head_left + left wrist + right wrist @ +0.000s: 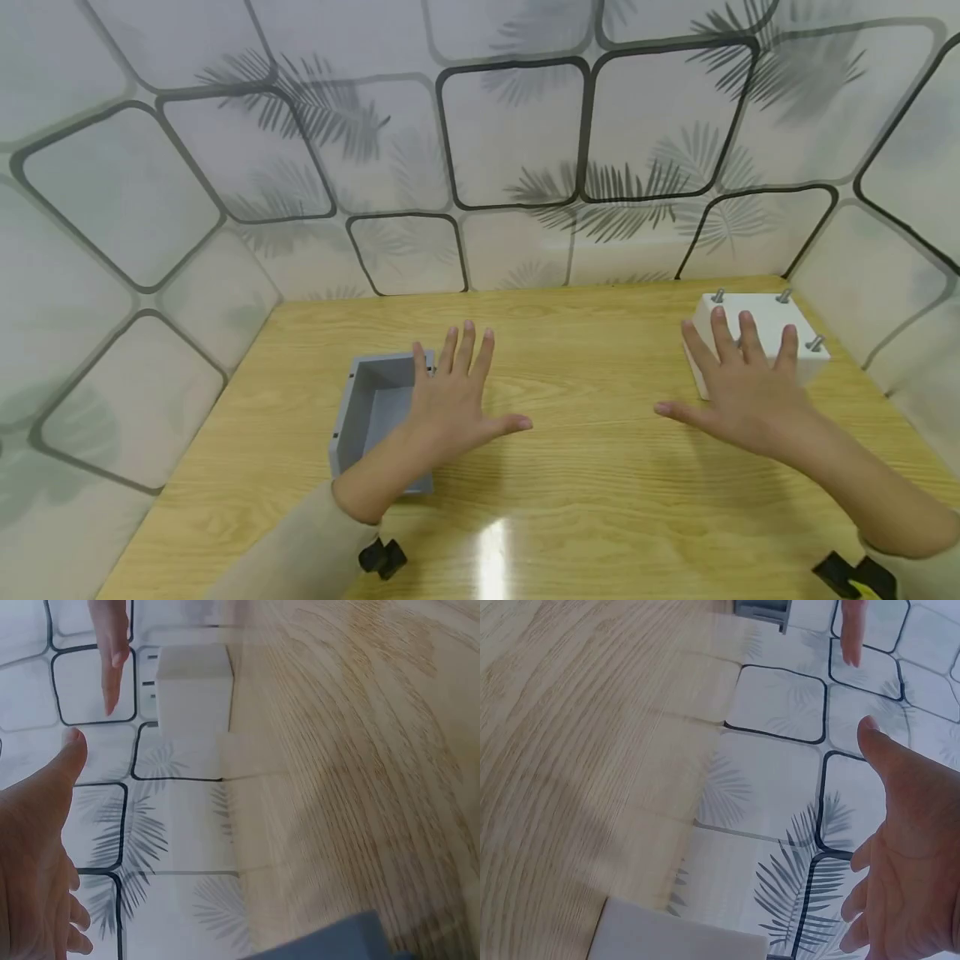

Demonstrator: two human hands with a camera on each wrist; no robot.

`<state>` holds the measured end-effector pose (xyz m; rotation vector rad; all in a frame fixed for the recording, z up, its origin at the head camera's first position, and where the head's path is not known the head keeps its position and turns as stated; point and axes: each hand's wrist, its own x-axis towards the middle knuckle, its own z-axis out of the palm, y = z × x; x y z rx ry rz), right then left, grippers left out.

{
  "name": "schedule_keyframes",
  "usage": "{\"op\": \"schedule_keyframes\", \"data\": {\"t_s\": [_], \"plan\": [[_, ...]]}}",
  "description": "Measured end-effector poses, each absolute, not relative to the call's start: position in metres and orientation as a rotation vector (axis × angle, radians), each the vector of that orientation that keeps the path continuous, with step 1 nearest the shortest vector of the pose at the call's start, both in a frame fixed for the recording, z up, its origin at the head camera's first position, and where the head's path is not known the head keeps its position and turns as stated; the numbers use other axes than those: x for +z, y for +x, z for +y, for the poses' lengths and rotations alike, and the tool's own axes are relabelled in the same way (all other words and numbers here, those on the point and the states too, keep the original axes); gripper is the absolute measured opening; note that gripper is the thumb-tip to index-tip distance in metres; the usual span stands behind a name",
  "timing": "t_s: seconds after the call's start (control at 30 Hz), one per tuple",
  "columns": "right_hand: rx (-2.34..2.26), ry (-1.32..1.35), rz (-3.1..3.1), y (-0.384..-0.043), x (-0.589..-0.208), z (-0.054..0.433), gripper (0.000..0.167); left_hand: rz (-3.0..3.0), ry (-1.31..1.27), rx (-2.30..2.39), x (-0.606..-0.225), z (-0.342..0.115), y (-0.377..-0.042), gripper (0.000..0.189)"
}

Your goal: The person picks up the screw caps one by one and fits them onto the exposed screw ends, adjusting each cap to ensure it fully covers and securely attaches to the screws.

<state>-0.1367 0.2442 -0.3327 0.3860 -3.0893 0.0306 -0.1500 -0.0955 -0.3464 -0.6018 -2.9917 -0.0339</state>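
Note:
My left hand (450, 408) is held above the table with fingers spread, partly covering a grey open box (367, 400) beneath it. Nothing is in its grasp. On the other side, my right hand (753, 400) hovers with its fingers spread too, in front of a white block (806, 333) with metal bolts standing up from its top. The fingers hide part of that block, and no hold on it shows. In the left wrist view the white block (195, 690) stands far off; the right wrist view has a corner of it (675, 934) at the bottom.
A wood-grain table (570, 483) lies under both hands. Patterned fabric walls (510, 133) with frames and leaves rise at the back and both sides. Dark straps with small clips (382, 557) sit at the wrists.

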Motion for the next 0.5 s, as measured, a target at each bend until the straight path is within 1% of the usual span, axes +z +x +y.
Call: {"op": "schedule_keyframes", "data": {"t_s": [0.5], "plan": [[0.033,0.337,-3.086,-0.141,-0.328,0.251,0.109,-3.003,-0.609,-0.113,-0.344,-0.078,-0.15,0.113]]}}
